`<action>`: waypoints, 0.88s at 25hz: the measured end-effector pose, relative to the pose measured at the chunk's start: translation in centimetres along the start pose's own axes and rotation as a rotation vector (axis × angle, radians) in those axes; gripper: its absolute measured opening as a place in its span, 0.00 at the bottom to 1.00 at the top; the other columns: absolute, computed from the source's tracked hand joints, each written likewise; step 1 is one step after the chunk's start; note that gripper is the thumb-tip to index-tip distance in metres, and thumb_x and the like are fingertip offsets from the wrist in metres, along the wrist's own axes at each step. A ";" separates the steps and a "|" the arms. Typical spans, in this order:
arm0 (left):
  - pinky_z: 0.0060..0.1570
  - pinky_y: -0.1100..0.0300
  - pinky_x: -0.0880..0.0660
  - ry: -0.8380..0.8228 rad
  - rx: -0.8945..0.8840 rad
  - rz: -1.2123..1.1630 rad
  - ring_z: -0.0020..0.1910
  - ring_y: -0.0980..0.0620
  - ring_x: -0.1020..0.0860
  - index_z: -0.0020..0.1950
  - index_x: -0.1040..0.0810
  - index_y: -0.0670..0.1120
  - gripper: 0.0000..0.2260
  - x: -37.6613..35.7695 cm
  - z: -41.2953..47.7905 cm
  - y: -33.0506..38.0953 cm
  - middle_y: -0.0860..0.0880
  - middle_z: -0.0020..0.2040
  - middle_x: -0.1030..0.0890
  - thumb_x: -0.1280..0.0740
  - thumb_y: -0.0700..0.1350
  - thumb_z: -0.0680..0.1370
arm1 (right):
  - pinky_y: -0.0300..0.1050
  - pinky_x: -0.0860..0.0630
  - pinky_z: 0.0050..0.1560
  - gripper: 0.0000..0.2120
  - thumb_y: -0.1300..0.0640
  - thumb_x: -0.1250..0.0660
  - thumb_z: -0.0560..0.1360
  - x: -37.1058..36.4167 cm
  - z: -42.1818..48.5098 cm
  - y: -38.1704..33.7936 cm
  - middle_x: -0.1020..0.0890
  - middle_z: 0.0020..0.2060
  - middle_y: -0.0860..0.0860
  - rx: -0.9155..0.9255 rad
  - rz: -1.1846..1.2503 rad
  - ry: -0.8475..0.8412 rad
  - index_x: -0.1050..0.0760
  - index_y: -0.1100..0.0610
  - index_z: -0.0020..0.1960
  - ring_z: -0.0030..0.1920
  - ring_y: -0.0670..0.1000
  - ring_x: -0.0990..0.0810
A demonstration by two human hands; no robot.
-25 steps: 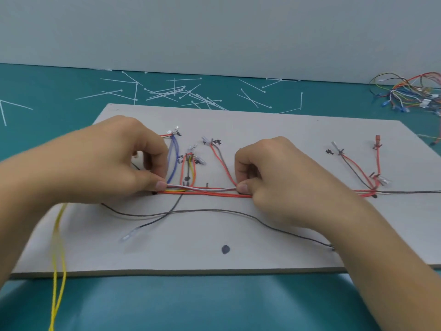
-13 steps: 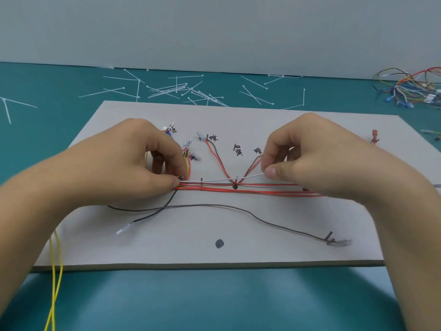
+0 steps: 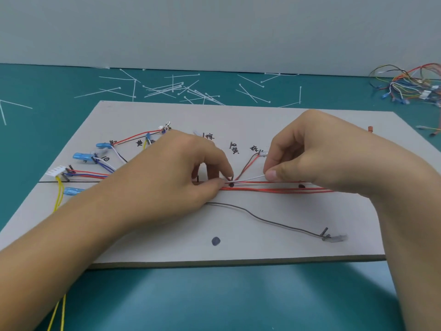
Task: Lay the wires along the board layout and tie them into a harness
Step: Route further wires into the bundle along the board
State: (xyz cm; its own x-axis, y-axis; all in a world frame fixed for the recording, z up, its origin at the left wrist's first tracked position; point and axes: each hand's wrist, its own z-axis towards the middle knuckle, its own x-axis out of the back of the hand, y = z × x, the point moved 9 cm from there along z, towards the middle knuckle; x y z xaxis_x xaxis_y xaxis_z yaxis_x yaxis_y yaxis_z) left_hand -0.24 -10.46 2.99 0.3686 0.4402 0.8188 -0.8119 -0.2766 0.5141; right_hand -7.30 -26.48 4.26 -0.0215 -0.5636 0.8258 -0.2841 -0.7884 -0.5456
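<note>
A grey layout board lies on the teal table. Red wires run along its middle as a bundle. My left hand pinches the bundle and one end of a white cable tie near a black peg. My right hand pinches the tie's other end between thumb and forefinger, holding it taut just above the wires. Blue-sleeved terminals and a white connector sit at the board's left. A loose grey wire curves across the front to a clear terminal.
Several loose white cable ties are scattered on the table behind the board. A tangle of coloured wires lies at the far right. Yellow wires hang off the board's left front. A dark dot marks the board's front.
My left hand has slid right along the bundle toward the black peg. The right hand stays pinching the white tie, now stretched shorter between both hands. The view shifted, showing the board's left terminals.
</note>
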 end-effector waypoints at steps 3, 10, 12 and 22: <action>0.36 0.70 0.30 0.028 0.014 0.011 0.38 0.54 0.22 0.46 0.13 0.55 0.04 0.0 0.6 0.0 0.60 0.35 0.18 0.25 0.45 0.75 | 0.41 0.25 0.36 0.06 0.54 0.23 0.72 0.1 -0.1 0.1 0.15 0.31 0.43 0.004 -0.019 -0.018 0.15 0.43 0.40 0.30 0.41 0.20; 0.36 0.65 0.30 -0.036 0.010 -0.027 0.37 0.56 0.23 0.49 0.13 0.58 0.05 -0.7 1.1 -0.5 0.60 0.37 0.18 0.25 0.49 0.75 | 0.27 0.33 0.23 0.12 0.62 0.26 0.75 1.1 0.0 1.0 0.15 0.31 0.42 0.000 -0.042 -0.027 0.14 0.46 0.40 0.29 0.39 0.20; 0.36 0.63 0.30 -0.068 -0.014 -0.029 0.37 0.55 0.24 0.51 0.14 0.60 0.06 -0.9 1.2 -0.4 0.61 0.39 0.19 0.25 0.49 0.76 | 0.27 0.36 0.18 0.11 0.63 0.26 0.75 1.3 -0.1 1.4 0.16 0.31 0.42 -0.018 -0.027 -0.027 0.14 0.47 0.40 0.27 0.39 0.21; 0.35 0.70 0.33 -0.154 -0.030 0.002 0.38 0.54 0.24 0.48 0.18 0.58 0.04 -1.6 1.9 -0.4 0.59 0.41 0.19 0.27 0.48 0.77 | 0.39 0.27 0.23 0.10 0.53 0.24 0.71 1.8 -0.6 3.0 0.17 0.35 0.40 -0.107 -0.206 -0.057 0.16 0.37 0.45 0.24 0.41 0.25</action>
State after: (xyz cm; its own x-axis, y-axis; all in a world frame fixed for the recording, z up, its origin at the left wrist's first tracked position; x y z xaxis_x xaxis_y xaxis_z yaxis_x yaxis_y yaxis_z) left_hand 0.29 -12.66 1.96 0.4299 0.3024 0.8507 -0.8252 -0.2507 0.5061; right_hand -8.79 -29.76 4.20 0.1005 -0.4086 0.9072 -0.3767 -0.8595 -0.3454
